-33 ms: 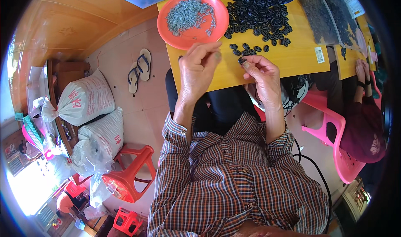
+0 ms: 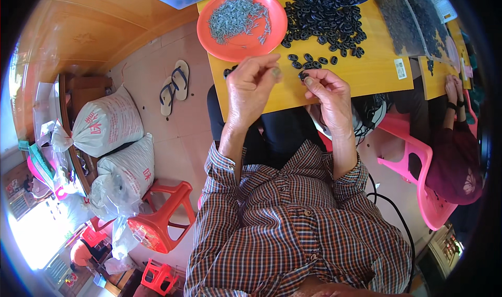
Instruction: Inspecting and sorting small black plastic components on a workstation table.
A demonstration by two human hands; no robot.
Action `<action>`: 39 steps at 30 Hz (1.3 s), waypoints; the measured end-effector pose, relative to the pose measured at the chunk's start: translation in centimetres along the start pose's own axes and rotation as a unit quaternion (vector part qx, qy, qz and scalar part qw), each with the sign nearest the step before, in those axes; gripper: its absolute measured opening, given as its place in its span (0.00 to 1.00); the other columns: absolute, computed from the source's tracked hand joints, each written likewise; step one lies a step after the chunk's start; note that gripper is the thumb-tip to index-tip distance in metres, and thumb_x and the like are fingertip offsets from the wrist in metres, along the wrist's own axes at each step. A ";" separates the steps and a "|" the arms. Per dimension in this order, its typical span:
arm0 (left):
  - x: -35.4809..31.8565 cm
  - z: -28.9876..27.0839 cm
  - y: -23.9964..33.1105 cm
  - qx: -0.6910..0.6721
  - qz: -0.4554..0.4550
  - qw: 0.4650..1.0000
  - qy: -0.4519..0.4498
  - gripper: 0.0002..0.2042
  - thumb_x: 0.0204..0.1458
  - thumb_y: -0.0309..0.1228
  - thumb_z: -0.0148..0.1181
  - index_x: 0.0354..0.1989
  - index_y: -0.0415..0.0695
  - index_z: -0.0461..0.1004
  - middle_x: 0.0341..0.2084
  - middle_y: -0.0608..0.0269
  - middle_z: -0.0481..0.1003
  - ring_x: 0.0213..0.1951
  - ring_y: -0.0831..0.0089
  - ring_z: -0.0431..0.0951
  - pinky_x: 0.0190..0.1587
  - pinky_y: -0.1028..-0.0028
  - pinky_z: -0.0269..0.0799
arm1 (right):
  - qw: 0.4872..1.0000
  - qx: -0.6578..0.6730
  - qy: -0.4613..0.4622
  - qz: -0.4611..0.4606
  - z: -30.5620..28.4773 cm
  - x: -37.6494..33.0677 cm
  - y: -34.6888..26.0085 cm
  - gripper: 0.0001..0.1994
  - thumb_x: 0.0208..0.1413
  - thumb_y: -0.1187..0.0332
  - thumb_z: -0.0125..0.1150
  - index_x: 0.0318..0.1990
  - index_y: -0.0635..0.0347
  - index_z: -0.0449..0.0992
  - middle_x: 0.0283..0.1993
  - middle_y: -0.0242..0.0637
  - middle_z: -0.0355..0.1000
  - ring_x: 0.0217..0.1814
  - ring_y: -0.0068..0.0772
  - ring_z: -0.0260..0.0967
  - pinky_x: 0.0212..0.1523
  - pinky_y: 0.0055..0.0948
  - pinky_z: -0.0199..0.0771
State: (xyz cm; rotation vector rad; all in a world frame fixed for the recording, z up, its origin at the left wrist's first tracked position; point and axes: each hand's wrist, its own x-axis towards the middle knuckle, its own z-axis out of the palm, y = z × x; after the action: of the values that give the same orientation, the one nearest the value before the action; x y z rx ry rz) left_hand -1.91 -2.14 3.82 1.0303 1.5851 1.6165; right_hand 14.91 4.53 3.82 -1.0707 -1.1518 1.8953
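Between the thumb and fingertips of my right hand (image 2: 333,99) is a small black oval piece (image 2: 303,75), held just over the near edge of the yellow table. My left hand (image 2: 248,92) is raised to its left with the fingers curled in and the thumb drawn against them. Whatever that pinch holds, if anything, is too small to make out. Beyond my left hand lies a red plate (image 2: 209,48) bearing a heap of small silvery screw-like pins (image 2: 235,20). Several loose black oval pieces (image 2: 308,65) with holes lie just past my right fingertips.
A large pile of black oval pieces (image 2: 327,22) covers the far middle of the yellow table (image 2: 372,77). Clear bags of dark parts (image 2: 400,27) lie at the right. Another person's hands (image 2: 453,87) are at the far right, near a pink chair (image 2: 418,161). A red stool (image 2: 162,213) stands lower left.
My left hand has shifted slightly to the right, toward the right hand, uncovering more of the black pieces at its left. My right hand stays in place with its black piece.
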 end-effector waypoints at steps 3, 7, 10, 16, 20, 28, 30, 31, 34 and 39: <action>-0.9 0.6 0.1 -0.119 -0.073 0.990 -0.014 0.10 0.52 0.15 0.55 0.43 0.31 0.73 0.33 0.58 0.76 0.33 0.72 0.80 0.40 0.75 0.78 | 1.000 -0.007 -0.002 0.010 0.2 -0.2 0.0 0.09 0.54 0.75 0.61 0.42 0.67 0.75 0.35 0.34 0.75 0.28 0.15 0.67 0.31 0.13 0.67; -1.5 0.9 -0.9 -0.223 -0.101 0.969 -0.012 0.11 0.52 0.15 0.55 0.44 0.31 0.73 0.34 0.56 0.76 0.33 0.71 0.80 0.39 0.73 0.79 | 1.000 -0.015 -0.008 0.006 0.3 -0.5 0.2 0.09 0.54 0.75 0.61 0.43 0.67 0.75 0.35 0.35 0.75 0.28 0.16 0.68 0.31 0.14 0.68; -2.0 1.3 -1.3 -0.223 -0.109 0.969 -0.009 0.11 0.52 0.15 0.55 0.44 0.32 0.73 0.34 0.56 0.76 0.32 0.71 0.79 0.38 0.73 0.79 | 1.000 -0.011 -0.004 0.018 0.5 -0.7 0.4 0.09 0.54 0.75 0.61 0.42 0.66 0.75 0.35 0.34 0.75 0.28 0.16 0.68 0.31 0.14 0.69; -2.4 1.1 -1.6 -0.200 -0.116 0.973 -0.022 0.10 0.54 0.17 0.54 0.45 0.32 0.73 0.32 0.57 0.77 0.32 0.72 0.79 0.39 0.74 0.79 | 0.999 0.018 -0.022 0.023 0.8 -0.9 0.6 0.07 0.55 0.74 0.61 0.40 0.65 0.75 0.33 0.32 0.74 0.28 0.16 0.68 0.32 0.14 0.69; -2.5 1.1 -1.4 -0.180 -0.112 0.977 -0.023 0.11 0.54 0.17 0.54 0.45 0.32 0.72 0.32 0.58 0.77 0.32 0.74 0.79 0.39 0.75 0.78 | 0.999 -0.001 -0.025 0.022 0.9 -0.9 0.7 0.06 0.55 0.74 0.61 0.39 0.65 0.75 0.33 0.31 0.73 0.28 0.16 0.67 0.33 0.14 0.68; -2.6 1.1 -1.0 -0.151 -0.100 0.983 -0.037 0.11 0.54 0.17 0.54 0.46 0.32 0.72 0.32 0.59 0.77 0.33 0.76 0.79 0.40 0.78 0.77 | 0.999 0.008 -0.030 0.026 0.9 -0.9 0.8 0.06 0.55 0.75 0.61 0.39 0.65 0.74 0.33 0.30 0.72 0.29 0.16 0.66 0.34 0.15 0.68; -2.6 1.1 -1.0 -0.151 -0.099 0.983 -0.039 0.11 0.54 0.17 0.54 0.46 0.32 0.72 0.32 0.59 0.77 0.33 0.76 0.79 0.40 0.78 0.77 | 0.999 -0.003 -0.037 0.014 0.8 -1.0 0.9 0.06 0.55 0.75 0.61 0.39 0.65 0.75 0.33 0.30 0.72 0.29 0.16 0.66 0.33 0.15 0.69; -2.6 1.2 -1.0 -0.151 -0.099 0.983 -0.039 0.11 0.54 0.17 0.54 0.46 0.32 0.72 0.31 0.59 0.77 0.33 0.76 0.79 0.40 0.78 0.77 | 0.999 -0.003 -0.037 0.014 0.8 -1.0 0.9 0.06 0.55 0.75 0.61 0.39 0.65 0.75 0.33 0.30 0.72 0.29 0.16 0.66 0.33 0.15 0.69; -2.6 1.1 -0.8 -0.137 -0.097 0.985 -0.039 0.11 0.54 0.17 0.55 0.46 0.32 0.72 0.31 0.60 0.77 0.32 0.76 0.79 0.39 0.79 0.77 | 0.999 -0.008 -0.037 0.019 0.9 -1.0 0.8 0.05 0.55 0.75 0.61 0.38 0.66 0.75 0.33 0.30 0.72 0.29 0.15 0.66 0.33 0.16 0.69; -2.7 1.1 -0.9 -0.135 -0.097 0.985 -0.039 0.11 0.54 0.17 0.55 0.45 0.32 0.72 0.31 0.60 0.77 0.32 0.76 0.79 0.39 0.79 0.77 | 0.999 -0.011 -0.040 0.021 0.9 -1.0 1.0 0.05 0.55 0.75 0.60 0.38 0.66 0.75 0.32 0.29 0.72 0.29 0.16 0.66 0.33 0.15 0.68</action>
State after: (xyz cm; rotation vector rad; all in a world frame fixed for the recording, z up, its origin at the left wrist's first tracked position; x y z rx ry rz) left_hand 0.24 -3.87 2.60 0.7611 1.3260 1.5839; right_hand 14.45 2.99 3.46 -1.0464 -1.2073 1.9782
